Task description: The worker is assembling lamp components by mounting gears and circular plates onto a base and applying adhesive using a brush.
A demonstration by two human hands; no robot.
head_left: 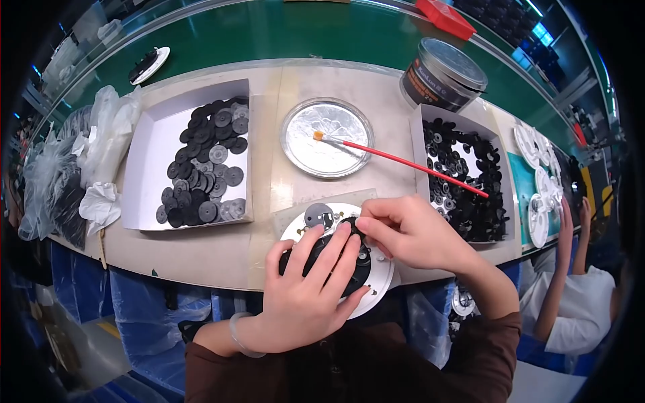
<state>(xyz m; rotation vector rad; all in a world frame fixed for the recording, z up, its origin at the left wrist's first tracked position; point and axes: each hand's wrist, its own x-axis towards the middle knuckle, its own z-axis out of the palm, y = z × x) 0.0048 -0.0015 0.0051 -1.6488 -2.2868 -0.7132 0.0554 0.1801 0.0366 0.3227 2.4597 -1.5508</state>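
In front of me at the near edge of the bench lies a round white base (381, 285) carrying a black mechanism (361, 275). My left hand (311, 282) rests over it, fingers spread and pressing on the black parts, hiding much of them. A grey disc gear (317, 215) shows just beyond those fingertips. My right hand (410, 232) is closed in a pinch at the mechanism's far side. Its thumb and forefinger meet at the edge of a small black gear (351, 221), which my fingers partly cover.
A white box (144, 168) of dark disc gears stands left; another box (418, 134) of small black gears stands right. Between them, a red-handled brush (416, 166) lies across a round metal lid (295, 158). Behind are a tin (437, 77) and green belt (269, 33). Another person's hands (568, 225) are at right.
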